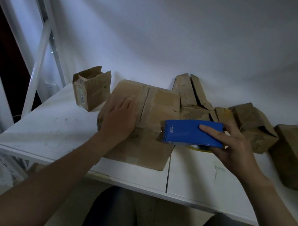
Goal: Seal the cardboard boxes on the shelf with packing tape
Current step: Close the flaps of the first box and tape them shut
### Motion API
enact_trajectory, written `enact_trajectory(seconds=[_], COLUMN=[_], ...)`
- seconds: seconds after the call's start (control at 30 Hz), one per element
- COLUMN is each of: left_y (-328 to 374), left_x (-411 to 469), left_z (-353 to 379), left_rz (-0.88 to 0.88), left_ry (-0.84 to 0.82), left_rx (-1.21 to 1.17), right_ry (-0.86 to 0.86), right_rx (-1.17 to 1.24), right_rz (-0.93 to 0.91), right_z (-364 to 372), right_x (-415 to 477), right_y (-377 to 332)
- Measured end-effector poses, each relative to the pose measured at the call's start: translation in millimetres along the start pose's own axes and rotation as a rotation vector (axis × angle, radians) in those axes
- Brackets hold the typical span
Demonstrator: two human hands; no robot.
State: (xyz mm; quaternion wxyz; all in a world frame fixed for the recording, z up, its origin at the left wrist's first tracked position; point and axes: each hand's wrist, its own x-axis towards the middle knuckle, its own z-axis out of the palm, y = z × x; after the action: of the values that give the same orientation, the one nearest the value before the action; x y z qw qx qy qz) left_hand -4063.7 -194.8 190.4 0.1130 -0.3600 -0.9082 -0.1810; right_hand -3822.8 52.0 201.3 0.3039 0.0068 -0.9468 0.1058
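- Now, item one, large cardboard box (156, 110): it sits on the white shelf (54, 127), left of middle and near the front edge, with its top flaps folded down. A seam runs near to far across the top. I cannot tell whether tape already covers it.
- Left hand (119, 116): it lies palm down on the left half of the box top, fingers straight and close together, holding nothing. I judge that it pins the flaps flat and braces the box against the pull of the tape.
- Right hand (236, 146): its fingers are curled round the rear of the tape dispenser (192, 132), with the forefinger laid along the blue side, most likely to steer it.
- Tape dispenser: it has a blue shell, and its nose points left and meets the right edge of the box top. A yellowish tape roll (200, 150) shows just beneath the shell. I take this as the start of a strip, or the cut at the end of one.
- Small box (91, 90): it stands far left, just beside the large box, tilted, with its flaps open. It is not yet sealed.
- Tall box (188, 93): it stands behind the large box against the wall, with its flaps up.
- Two more boxes (253, 123) and (297, 156): both are to the right, well apart from my hands. One has a gaping flap, so I judge that most of the task remains.
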Motion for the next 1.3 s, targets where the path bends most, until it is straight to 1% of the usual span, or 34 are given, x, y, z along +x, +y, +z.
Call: enact_trajectory(seconds=[0.13, 0.23, 0.3, 0.4, 0.53, 0.6, 0.77, 1.0, 1.13, 1.3], left_y=[21, 34, 37, 33, 43, 44, 30, 27, 22, 22], left_x=[12, 15, 13, 14, 20, 22, 21, 23, 24, 25], left_z=[18, 19, 20, 27, 29, 31, 31, 28, 27, 27], left_rz=[0.151, 0.194, 0.223, 0.168, 0.078, 0.055, 0.066, 0.066, 0.069, 0.073], left_ry=[0.054, 0.039, 0.085, 0.116, 0.02, -0.006, -0.003, -0.045, -0.042, -0.024], left_rx=[-0.026, -0.073, -0.111, -0.066, 0.075, 0.101, 0.068, 0.059, 0.056, 0.064], right_ry=[0.004, 0.007, 0.009, 0.013, 0.026, 0.014, -0.039, -0.009, 0.043, 0.021], right_rx=[0.02, 0.032, 0.039, 0.046, 0.055, 0.071, 0.071, 0.074, 0.123, 0.137], right_rz=[0.03, 0.03, 0.029, 0.029, 0.045, 0.049, 0.019, -0.006, 0.013, 0.052], right_z=[2, 3, 3, 7, 8, 7, 3, 0, -13, -9], right_x=[-1, -2, -4, -4, -3, -5, -1, -4, -12, -24], right_y=[2, 3, 3, 3, 6, 7, 5, 9, 30, 55])
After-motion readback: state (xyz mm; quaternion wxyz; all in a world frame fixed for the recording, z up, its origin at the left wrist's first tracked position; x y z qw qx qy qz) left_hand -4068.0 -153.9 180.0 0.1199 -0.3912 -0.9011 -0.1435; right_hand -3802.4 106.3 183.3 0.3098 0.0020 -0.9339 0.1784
